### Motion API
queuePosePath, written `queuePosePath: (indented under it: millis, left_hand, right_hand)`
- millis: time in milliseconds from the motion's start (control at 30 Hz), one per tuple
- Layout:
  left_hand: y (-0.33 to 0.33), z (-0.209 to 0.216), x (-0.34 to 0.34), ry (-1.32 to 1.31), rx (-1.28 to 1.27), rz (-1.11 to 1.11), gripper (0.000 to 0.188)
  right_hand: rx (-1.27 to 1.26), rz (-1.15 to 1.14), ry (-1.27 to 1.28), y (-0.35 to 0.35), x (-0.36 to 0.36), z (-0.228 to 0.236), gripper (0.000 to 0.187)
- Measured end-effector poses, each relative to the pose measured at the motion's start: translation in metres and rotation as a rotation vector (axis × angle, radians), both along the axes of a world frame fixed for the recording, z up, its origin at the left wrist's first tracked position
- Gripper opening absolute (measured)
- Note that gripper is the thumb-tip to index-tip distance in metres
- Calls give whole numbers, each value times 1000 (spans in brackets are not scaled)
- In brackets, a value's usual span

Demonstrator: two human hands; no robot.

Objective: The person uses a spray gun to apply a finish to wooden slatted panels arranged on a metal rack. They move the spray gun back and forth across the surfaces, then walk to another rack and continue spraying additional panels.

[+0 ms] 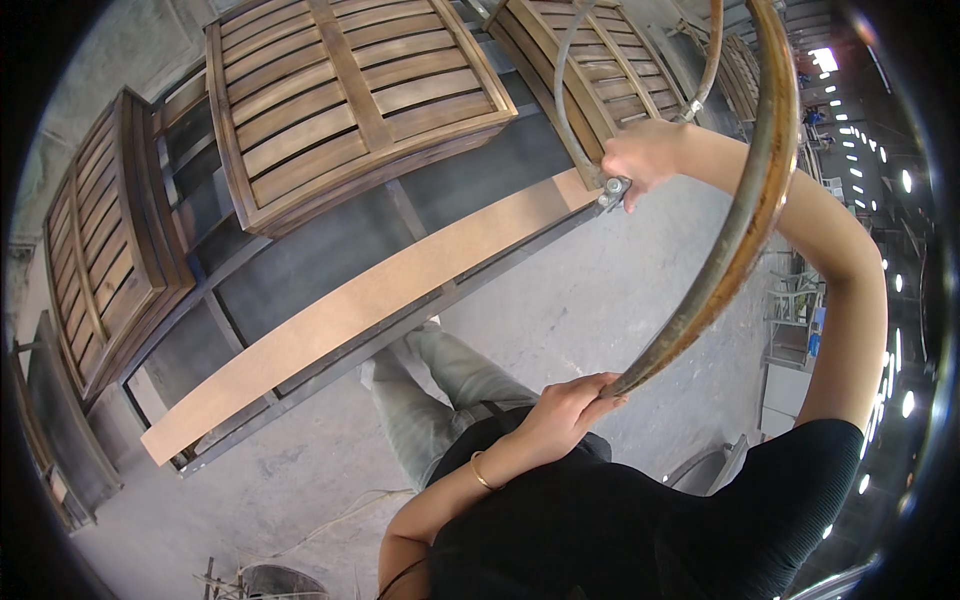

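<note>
My right hand (648, 160) is closed around a metal spray gun (614, 190) at the right end of a long tan board (370, 300). A thin grey hose (562, 90) and a brownish hose (712, 55) run up from around that hand; their exact joints are partly hidden. Lower down, in front of my body, my left hand (570, 415) grips a thick, worn brown-grey hose (760, 190), which arches up past my right forearm and out at the top. The board lies along the near edge of a dark metal frame (320, 250).
Slatted wooden panels (350, 90) lie on the frame, with others at the left (105, 250) and far right (610, 60). A round dark container (280, 582) stands at the bottom left. A cord (335, 515) trails over the concrete floor (560, 310).
</note>
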State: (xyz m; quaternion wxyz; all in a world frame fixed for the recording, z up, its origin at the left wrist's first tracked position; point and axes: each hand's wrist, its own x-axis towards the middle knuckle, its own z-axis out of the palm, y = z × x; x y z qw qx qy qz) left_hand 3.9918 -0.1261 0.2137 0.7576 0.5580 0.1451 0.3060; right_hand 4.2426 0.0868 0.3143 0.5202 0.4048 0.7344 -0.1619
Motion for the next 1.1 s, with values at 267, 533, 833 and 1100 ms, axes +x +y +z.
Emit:
queuePosePath:
  millis: [267, 533, 833, 1100]
  left_hand:
    - [-7, 12, -11, 11, 50, 63, 23]
    - [-15, 10, -5, 62, -11, -96, 27]
    - [-21, 12, 10, -139, 109, -93, 26]
    - [-24, 8, 0, -132, 89, -69, 25]
  right_hand:
    - [509, 347, 213, 75, -8, 9, 40]
    - [835, 640, 66, 120, -5, 2, 18]
    - [336, 195, 34, -14, -15, 50, 23]
    - [136, 14, -86, -30, -25, 56, 42]
